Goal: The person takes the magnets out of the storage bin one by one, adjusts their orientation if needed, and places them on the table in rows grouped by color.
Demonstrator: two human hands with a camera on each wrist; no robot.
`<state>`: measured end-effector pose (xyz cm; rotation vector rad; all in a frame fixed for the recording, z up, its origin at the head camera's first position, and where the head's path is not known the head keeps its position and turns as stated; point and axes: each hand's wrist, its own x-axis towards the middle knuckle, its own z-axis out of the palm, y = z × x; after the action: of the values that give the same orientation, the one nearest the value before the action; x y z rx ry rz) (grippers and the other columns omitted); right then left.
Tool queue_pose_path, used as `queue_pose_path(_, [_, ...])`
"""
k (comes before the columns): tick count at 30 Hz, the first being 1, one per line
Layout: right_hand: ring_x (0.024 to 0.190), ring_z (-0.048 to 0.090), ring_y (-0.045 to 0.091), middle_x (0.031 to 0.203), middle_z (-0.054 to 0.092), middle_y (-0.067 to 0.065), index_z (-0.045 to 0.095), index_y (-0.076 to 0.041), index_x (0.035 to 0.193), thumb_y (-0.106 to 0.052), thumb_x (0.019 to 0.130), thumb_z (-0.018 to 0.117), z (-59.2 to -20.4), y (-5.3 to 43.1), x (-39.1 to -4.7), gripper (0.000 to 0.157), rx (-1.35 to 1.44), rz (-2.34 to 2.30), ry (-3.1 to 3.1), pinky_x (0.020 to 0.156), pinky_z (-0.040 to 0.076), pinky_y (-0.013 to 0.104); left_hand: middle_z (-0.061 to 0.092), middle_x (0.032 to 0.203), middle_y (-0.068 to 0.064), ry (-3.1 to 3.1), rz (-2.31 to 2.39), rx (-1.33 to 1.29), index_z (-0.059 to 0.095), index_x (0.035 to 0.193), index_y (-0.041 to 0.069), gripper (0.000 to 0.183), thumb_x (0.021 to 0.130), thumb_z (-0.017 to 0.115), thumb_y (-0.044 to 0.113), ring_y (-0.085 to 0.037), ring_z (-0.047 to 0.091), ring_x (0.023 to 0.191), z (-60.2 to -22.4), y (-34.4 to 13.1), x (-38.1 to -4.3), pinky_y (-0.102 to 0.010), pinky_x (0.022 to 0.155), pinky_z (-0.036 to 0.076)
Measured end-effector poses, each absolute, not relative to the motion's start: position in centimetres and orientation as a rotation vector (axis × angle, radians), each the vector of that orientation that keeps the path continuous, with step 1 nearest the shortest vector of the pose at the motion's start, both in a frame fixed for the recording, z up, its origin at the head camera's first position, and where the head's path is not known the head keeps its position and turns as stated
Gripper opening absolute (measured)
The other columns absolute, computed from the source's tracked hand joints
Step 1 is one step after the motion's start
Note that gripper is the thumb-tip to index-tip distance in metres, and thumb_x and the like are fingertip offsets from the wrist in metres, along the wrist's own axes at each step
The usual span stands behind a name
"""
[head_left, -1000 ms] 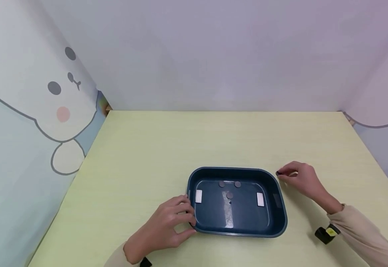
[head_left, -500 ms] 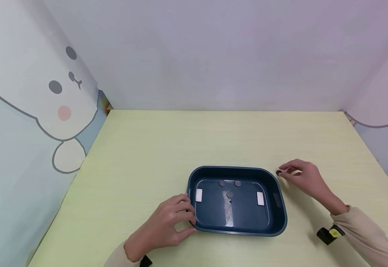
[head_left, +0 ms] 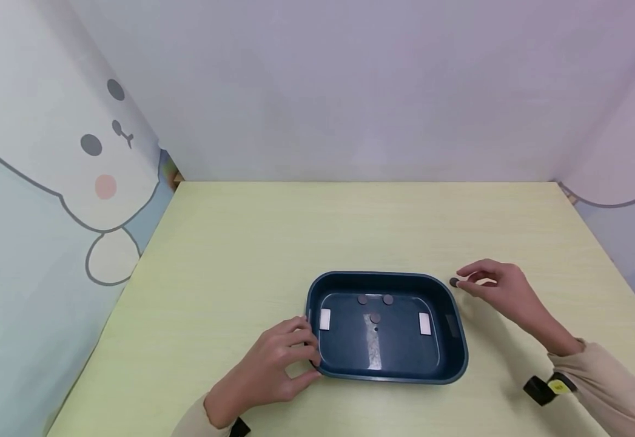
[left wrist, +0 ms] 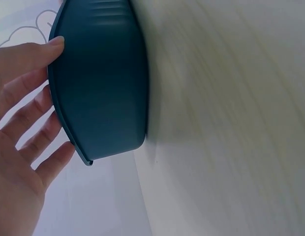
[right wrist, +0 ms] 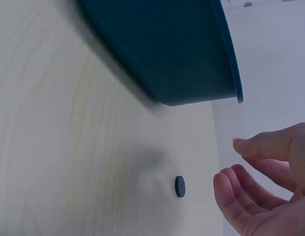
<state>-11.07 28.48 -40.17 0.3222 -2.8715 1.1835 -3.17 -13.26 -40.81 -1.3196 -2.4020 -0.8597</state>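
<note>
A dark blue plastic tray point(head_left: 404, 377) sits on the table, with several small pieces inside. My left hand point(head_left: 273, 367) holds its left front corner, the fingers bent over the rim. In the left wrist view the thumb point(left wrist: 42, 49) lies across the rim from outside. Beyond the tray's right back corner my right hand point(head_left: 500, 291) hovers with thumb and fingers parted. A small black disc point(right wrist: 180, 187) lies on the table below those fingertips, apart from them in the right wrist view. The head view shows the same disc point(head_left: 454, 282) close to the tray.
Inside the tray lie grey discs point(head_left: 375, 318) and white rectangular pieces point(head_left: 325, 319) point(head_left: 424, 324). The pale wooden table point(head_left: 230, 255) is bordered by a plain back wall point(head_left: 350, 91) and side panels with cartoon drawings point(head_left: 104, 188).
My right hand has let go of the black disc, which now shows more fully beside the fingertips. The left hand stays at the tray's corner.
</note>
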Motion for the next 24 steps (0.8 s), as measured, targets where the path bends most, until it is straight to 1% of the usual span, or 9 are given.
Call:
queue_pose_path(6, [0.079,0.059,0.006,0.095,0.066,0.008,0.069,-0.005,0.102,-0.017,0.085,0.071,-39.5,28.0,-10.7,0.021,0.321,1.243,-2.86,0.066,0.052,0.017,0.06,0.086,0.01,-2.447,-0.873,-1.295,0.066,0.076,0.021,0.015,0.072,0.08,0.022,-0.011,0.052,0.094,-40.8,-13.3,-3.0,-0.028,0.091,0.046])
queue_pose_path(13, [0.08,0.06,0.007,0.098,0.066,0.015,0.068,-0.006,0.102,-0.016,0.084,0.071,-38.7,27.4,-10.4,0.02,0.354,1.297,-2.833,0.068,0.052,0.017,0.06,0.086,0.011,-2.498,-0.889,-1.263,0.067,0.075,0.022,0.013,0.072,0.08,0.023,-0.009,0.051,0.096,-40.8,-13.2,-2.9,-0.026,0.091,0.045])
queue_pose_path(15, [0.08,0.061,0.007,0.098,0.066,0.014,0.068,-0.007,0.102,-0.015,0.084,0.071,-38.5,27.2,-10.3,0.019,0.364,1.313,-2.826,0.069,0.052,0.017,0.06,0.086,0.011,-2.489,-0.887,-1.267,0.067,0.075,0.022,0.014,0.072,0.08,0.023,-0.009,0.051,0.096,-40.8,-13.3,-2.9,-0.026,0.091,0.045])
queue_pose_path(17, [0.081,0.061,0.007,0.097,0.066,0.013,0.069,-0.008,0.101,-0.014,0.084,0.071,-38.3,27.1,-10.3,0.018,0.377,1.333,-2.813,0.069,0.052,0.017,0.06,0.086,0.011,-2.468,-0.882,-1.278,0.067,0.075,0.022,0.014,0.072,0.08,0.023,-0.01,0.052,0.095,-40.8,-13.2,-3.0,-0.027,0.09,0.046])
queue_pose_path(22, [0.081,0.061,0.007,0.095,0.066,0.004,0.068,-0.009,0.101,-0.009,0.083,0.072,-38.1,26.9,-10.2,0.018,0.422,1.358,-2.783,0.069,0.052,0.017,0.059,0.086,0.01,-2.409,-0.862,-1.308,0.066,0.076,0.022,0.015,0.071,0.081,0.021,-0.012,0.053,0.093,-40.8,-13.2,-3.1,-0.029,0.09,0.046])
queue_pose_path(24, [0.081,0.061,0.007,0.094,0.066,0.002,0.068,-0.009,0.1,-0.008,0.083,0.072,-38.0,26.8,-10.2,0.018,0.437,1.357,-2.776,0.069,0.052,0.017,0.06,0.086,0.01,-2.4,-0.862,-1.311,0.066,0.076,0.022,0.015,0.071,0.081,0.021,-0.012,0.053,0.093,-40.8,-13.2,-3.1,-0.03,0.091,0.046])
